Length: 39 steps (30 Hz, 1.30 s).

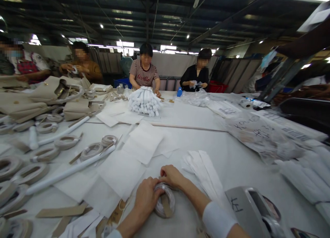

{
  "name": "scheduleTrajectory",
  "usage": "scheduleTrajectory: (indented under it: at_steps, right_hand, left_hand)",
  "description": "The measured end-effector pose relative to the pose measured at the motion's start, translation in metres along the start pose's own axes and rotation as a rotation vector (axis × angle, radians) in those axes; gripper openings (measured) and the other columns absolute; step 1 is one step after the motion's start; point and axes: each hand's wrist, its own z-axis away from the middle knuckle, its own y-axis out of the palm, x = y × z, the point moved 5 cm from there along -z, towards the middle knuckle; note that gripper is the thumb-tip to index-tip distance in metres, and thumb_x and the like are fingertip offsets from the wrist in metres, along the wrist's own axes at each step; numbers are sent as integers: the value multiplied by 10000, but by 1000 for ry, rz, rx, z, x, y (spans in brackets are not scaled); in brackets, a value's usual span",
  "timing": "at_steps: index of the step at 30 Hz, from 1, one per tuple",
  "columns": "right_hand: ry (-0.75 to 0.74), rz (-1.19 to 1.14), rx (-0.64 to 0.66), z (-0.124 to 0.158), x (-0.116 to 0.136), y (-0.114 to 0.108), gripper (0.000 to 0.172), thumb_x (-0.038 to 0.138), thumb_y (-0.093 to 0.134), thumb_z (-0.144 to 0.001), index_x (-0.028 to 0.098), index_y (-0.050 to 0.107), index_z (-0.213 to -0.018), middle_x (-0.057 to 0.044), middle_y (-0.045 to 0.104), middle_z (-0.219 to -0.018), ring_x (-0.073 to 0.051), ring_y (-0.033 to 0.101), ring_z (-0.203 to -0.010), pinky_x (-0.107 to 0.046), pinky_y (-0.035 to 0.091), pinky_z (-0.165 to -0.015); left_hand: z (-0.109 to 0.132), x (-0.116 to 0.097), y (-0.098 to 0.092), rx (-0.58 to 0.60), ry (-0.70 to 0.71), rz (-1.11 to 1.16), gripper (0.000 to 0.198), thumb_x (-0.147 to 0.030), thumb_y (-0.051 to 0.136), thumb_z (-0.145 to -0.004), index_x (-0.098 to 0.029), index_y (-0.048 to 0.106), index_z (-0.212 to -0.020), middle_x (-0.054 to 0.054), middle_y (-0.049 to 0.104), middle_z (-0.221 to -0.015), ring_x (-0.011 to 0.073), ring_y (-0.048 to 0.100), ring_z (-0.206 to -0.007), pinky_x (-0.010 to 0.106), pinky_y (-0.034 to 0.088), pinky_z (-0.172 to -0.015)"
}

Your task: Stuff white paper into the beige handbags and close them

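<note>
In front of me on the table is a coiled strap (168, 207), wrapped in pale film or paper, with a flat beige end crossing its middle. My left hand (146, 196) closes on the coil's left and upper rim, thumb along its inside. At the top edge, the bent fingers of my right hand (173, 176) pinch the coil near a small beige piece. Fingertips of both hands almost meet there. White strips (203, 169) lie beyond my right forearm, and white sheets (121, 172) spread beyond my left hand.
A grey tape dispenser (247, 210) stands at right, near a plastic bag (257, 131). More coiled straps (31, 172), a long white tube (69, 171) and beige bags (51, 90) cover the left. Across the table, a person (144, 73) handles a white bundle (144, 102); other people work nearby.
</note>
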Motion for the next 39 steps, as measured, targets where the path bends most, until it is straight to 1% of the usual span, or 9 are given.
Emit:
scheduleTrajectory:
  at_steps: [4,9,15,19,23,28,31,35,39]
  right_hand:
    - [-3,-78,-21,5,-2,2,23,192,671,-652,176,676,-668,-22,678,-666,-148,564,-626,-247,361,-583]
    - [-19,-197,-107,9,-7,-4,85,177,586,-716,175,671,-723,-4,669,-668,-142,569,-670,-240,387,-630]
    - [-89,-303,-143,8,-7,-10,126,189,527,-773,183,650,-745,15,652,-679,-133,555,-665,-231,410,-641]
    - [-126,-337,-163,8,-4,-16,175,204,492,-809,188,661,-769,-2,662,-723,-148,575,-719,-249,433,-688]
    - [-136,-331,-202,37,-3,-32,227,262,546,-809,198,671,-989,-46,675,-890,-180,590,-827,-299,449,-786]
    - [-244,-276,-40,94,14,-30,215,216,623,-742,266,684,-942,-27,657,-949,-197,592,-915,-306,446,-831]
    - [-250,-237,4,106,24,-14,192,194,604,-752,279,699,-895,-26,660,-985,-210,586,-965,-316,438,-855]
    - [-183,-304,-57,97,25,2,193,251,514,-845,263,695,-780,-10,671,-826,-197,604,-833,-299,442,-763]
    - [-17,-356,-241,85,12,3,250,308,425,-905,227,591,-738,0,634,-678,-174,565,-641,-287,415,-635]
  left_hand:
    - [-2,0,0,2,-9,16,239,-387,579,-802,-232,643,-972,42,640,-982,234,566,-977,303,382,-835]
    - [-7,0,-4,4,-32,44,262,-351,615,-744,-215,601,-968,27,635,-972,211,588,-934,285,394,-814]
    - [-21,0,-9,83,-22,148,840,-298,675,-652,-150,318,-1398,92,584,-1154,216,569,-1012,286,415,-864]
    - [-28,0,-12,150,25,173,519,-306,689,-630,-185,600,-1127,61,615,-1059,225,574,-984,283,431,-839]
    - [-29,1,-10,142,35,187,318,-300,695,-646,-198,631,-940,34,635,-987,209,581,-931,274,434,-805]
    - [-26,1,-4,94,40,201,309,-289,689,-661,-194,613,-944,28,648,-970,203,582,-913,278,417,-797]
    - [-22,0,-4,81,49,189,282,-290,668,-677,-197,623,-940,28,658,-942,210,581,-910,282,412,-778]
    - [-16,-1,-6,73,63,155,277,-289,634,-709,-213,629,-975,32,657,-942,217,580,-931,283,418,-799]
    - [-12,-1,-6,23,60,113,276,-261,560,-755,-233,607,-1025,48,617,-959,209,583,-890,289,420,-796]
